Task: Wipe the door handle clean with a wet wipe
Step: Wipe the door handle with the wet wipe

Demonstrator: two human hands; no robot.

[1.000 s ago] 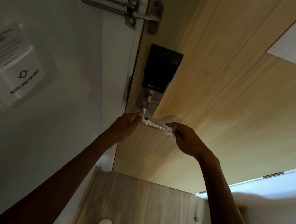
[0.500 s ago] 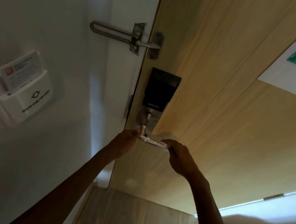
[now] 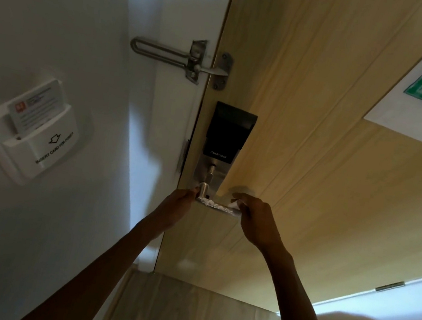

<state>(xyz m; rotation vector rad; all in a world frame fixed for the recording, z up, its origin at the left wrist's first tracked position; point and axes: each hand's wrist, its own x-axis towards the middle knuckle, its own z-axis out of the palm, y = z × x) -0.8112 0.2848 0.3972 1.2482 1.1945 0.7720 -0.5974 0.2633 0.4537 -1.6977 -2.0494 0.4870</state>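
The left hand (image 3: 177,205) pinched one end of the wipe (image 3: 215,205); the right hand (image 3: 257,219), at its 3 o'clock, gripped the other end. The wipe lay stretched along the door handle (image 3: 203,187). Beyond, at the handle's 12 o'clock, sat the black lock (image 3: 229,132), with the latch (image 3: 181,58) higher and a card holder (image 3: 42,145) at 9 o'clock.

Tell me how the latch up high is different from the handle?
The swing bar latch sits above the black smart lock, bare and untouched; the door handle sits below it, draped in a wet wipe held by the left hand and right hand. Both are silvery metal.
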